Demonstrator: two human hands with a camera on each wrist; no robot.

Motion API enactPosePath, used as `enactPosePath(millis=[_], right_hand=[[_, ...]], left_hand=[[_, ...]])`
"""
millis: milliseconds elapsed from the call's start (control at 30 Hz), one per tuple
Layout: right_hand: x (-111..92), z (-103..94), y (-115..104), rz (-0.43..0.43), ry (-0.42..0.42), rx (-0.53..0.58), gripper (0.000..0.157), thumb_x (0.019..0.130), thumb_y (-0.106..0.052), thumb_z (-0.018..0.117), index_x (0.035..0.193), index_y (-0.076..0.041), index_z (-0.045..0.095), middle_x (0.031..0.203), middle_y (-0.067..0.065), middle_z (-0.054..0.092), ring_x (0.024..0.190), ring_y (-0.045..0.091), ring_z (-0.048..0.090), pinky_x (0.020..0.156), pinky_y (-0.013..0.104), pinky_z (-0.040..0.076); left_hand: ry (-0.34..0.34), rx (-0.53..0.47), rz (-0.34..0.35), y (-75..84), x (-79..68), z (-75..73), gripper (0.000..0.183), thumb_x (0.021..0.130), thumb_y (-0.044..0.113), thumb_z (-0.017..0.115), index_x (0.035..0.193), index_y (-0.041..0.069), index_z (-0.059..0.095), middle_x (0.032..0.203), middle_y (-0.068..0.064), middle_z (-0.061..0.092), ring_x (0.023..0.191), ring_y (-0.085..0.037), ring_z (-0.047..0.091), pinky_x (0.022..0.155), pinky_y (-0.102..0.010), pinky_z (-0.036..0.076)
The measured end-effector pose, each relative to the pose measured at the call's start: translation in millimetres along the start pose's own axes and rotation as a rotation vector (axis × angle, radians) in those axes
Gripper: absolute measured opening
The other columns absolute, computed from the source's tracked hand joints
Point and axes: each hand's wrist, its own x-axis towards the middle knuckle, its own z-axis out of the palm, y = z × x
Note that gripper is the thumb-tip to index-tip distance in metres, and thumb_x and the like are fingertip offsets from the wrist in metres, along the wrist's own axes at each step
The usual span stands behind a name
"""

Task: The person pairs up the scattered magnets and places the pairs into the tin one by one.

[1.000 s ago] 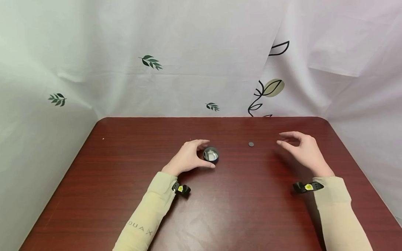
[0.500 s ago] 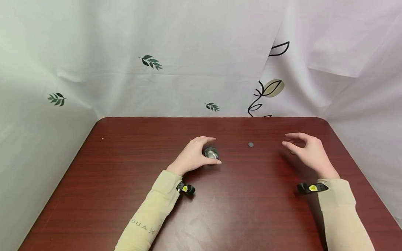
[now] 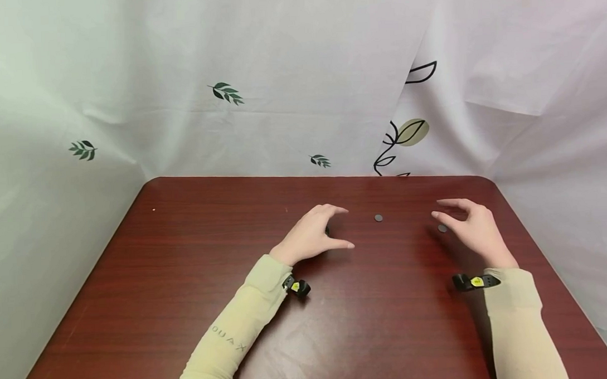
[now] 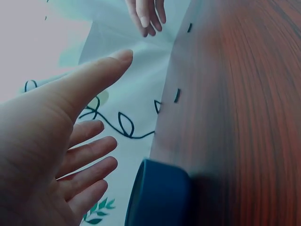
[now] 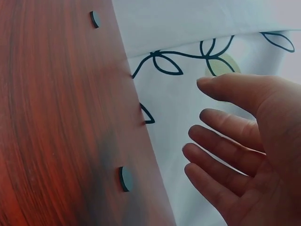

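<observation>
My left hand (image 3: 310, 234) hovers over the table with fingers and thumb spread, nothing between them. Under it sits a small round metal tin, almost wholly hidden in the head view; its dark blue side (image 4: 162, 197) shows in the left wrist view. A small dark grey disc (image 3: 378, 218) lies flat to the right of that hand. Farther right, a second dark disc (image 3: 442, 228) lies just below the fingertips of my right hand (image 3: 475, 233). That hand is held above the wood, its fingers and thumb apart and holding nothing.
The reddish-brown wooden table (image 3: 378, 321) has rounded far corners. White cloth (image 3: 271, 129) with leaf prints hangs behind it and along both sides. A tiny white speck (image 3: 153, 210) lies near the far left corner.
My left hand has moved right and now covers the tin, which was visible between thumb and fingers. My right hand has shifted slightly right, and the second disc has come into sight beneath it.
</observation>
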Motion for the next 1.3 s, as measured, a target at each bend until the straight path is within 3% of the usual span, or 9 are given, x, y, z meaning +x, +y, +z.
enactPosePath(millis=[267, 567, 900, 1033, 1300], right_hand=[[-4, -0.1, 4, 0.013, -0.022, -0.007, 0.046, 0.095, -0.040, 0.073, 0.128, -0.007, 0.071, 0.109, 0.013, 0.073, 0.104, 0.026, 0.063, 0.084, 0.027, 0.044], [-3, 2.2, 7, -0.003, -0.060, 0.014, 0.045, 0.096, -0.035, 0.073, 0.130, -0.005, 0.069, 0.081, 0.008, 0.075, 0.073, 0.014, 0.072, 0.078, 0.013, 0.040], [-2, 2.6, 11, -0.005, -0.057, -0.003, 0.045, 0.095, -0.035, 0.074, 0.129, -0.006, 0.070, 0.090, 0.008, 0.076, 0.078, 0.008, 0.070, 0.077, 0.013, 0.042], [-2, 2.1, 13, 0.010, -0.072, 0.005, 0.047, 0.095, -0.035, 0.074, 0.130, -0.005, 0.069, 0.092, 0.009, 0.076, 0.078, 0.009, 0.071, 0.076, 0.011, 0.043], [-2, 0.5, 17, 0.015, -0.075, -0.018, 0.048, 0.093, -0.034, 0.077, 0.129, -0.005, 0.070, 0.102, 0.012, 0.075, 0.083, -0.004, 0.066, 0.077, 0.011, 0.042]], left_hand=[[-0.049, 0.048, 0.033, 15.2, 17.3, 5.1, 0.078, 0.082, 0.055, 0.082, 0.144, 0.015, 0.056, 0.140, 0.001, 0.057, 0.130, -0.017, 0.048, 0.107, -0.030, 0.040], [-0.072, 0.055, 0.081, 32.6, 39.3, 4.8, 0.076, 0.083, 0.052, 0.082, 0.143, 0.013, 0.056, 0.139, 0.000, 0.057, 0.129, -0.018, 0.049, 0.107, -0.030, 0.040], [-0.078, 0.082, 0.104, 40.8, 64.3, 0.6, 0.077, 0.083, 0.052, 0.082, 0.144, 0.012, 0.056, 0.140, -0.002, 0.057, 0.130, -0.017, 0.049, 0.108, -0.026, 0.037], [-0.081, 0.058, 0.101, 43.4, 75.4, -3.8, 0.077, 0.083, 0.050, 0.083, 0.144, 0.011, 0.056, 0.139, -0.003, 0.058, 0.129, -0.016, 0.049, 0.108, -0.025, 0.037], [-0.094, -0.035, 0.074, 47.8, 94.3, -9.7, 0.074, 0.083, 0.044, 0.085, 0.142, 0.009, 0.056, 0.138, -0.003, 0.059, 0.128, -0.015, 0.052, 0.104, -0.020, 0.037]])
